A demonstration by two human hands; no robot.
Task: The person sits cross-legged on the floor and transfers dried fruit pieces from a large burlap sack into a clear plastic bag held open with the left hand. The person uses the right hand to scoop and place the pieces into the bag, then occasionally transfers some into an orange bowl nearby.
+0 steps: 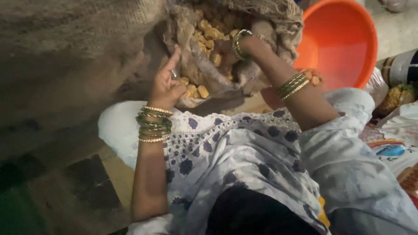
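An open burlap sack with a clear plastic liner lies in front of me, full of yellow-brown lumps. My left hand pinches the liner's near edge, with the index finger pointing up; several green and gold bangles sit on its wrist. My right hand reaches down into the sack's mouth among the lumps. Its fingers are buried in shadow, so what they hold is hidden. A few lumps lie in the liner's lower fold, just right of my left hand.
An orange plastic tub stands right of the sack, with a few lumps at its near rim. Another burlap sack fills the upper left. Printed packets and a dark container lie at the right.
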